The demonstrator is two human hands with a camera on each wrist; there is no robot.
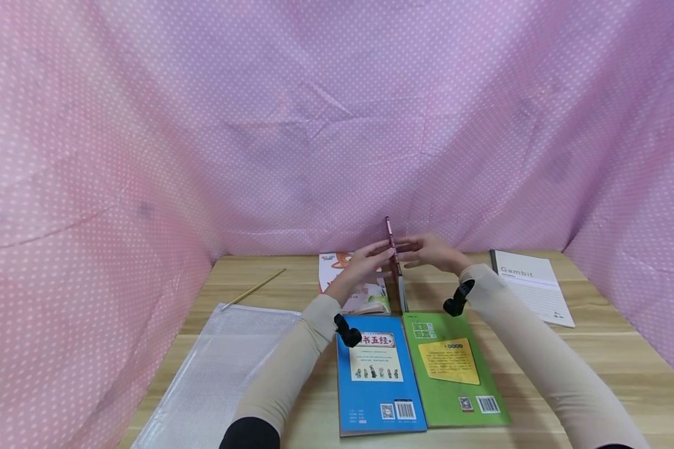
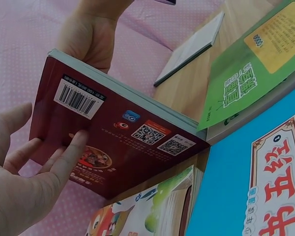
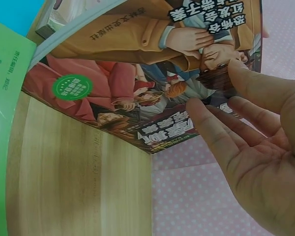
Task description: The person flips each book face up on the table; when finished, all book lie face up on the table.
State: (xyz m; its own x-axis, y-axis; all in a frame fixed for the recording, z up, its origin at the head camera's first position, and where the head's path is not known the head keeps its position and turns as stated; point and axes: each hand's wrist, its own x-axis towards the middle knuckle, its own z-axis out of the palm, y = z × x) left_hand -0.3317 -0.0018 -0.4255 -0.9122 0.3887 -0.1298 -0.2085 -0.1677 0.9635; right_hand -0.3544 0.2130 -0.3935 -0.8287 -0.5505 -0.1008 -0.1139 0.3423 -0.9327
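A thin maroon-backed book (image 1: 390,233) stands upright on edge between my two hands, at the back of the table. In the left wrist view its back cover (image 2: 123,172) shows a barcode and QR codes; the right wrist view shows its front cover (image 3: 137,54) with illustrated figures. My left hand (image 1: 362,267) has its extended fingertips against the back cover. From the other side, the relaxed fingers of my right hand (image 1: 434,253) touch the front cover. Just before the book lie a blue book (image 1: 376,396) and a green book (image 1: 460,399), side by side.
A white book with a cartoon cover (image 1: 365,299) lies left of the standing book, partly behind my left arm. On the right is a "Gambit" notebook (image 1: 530,284). A clear plastic sheet (image 1: 219,368) and a thin stick (image 1: 254,289) lie left. Pink dotted cloth (image 1: 337,125) hangs behind.
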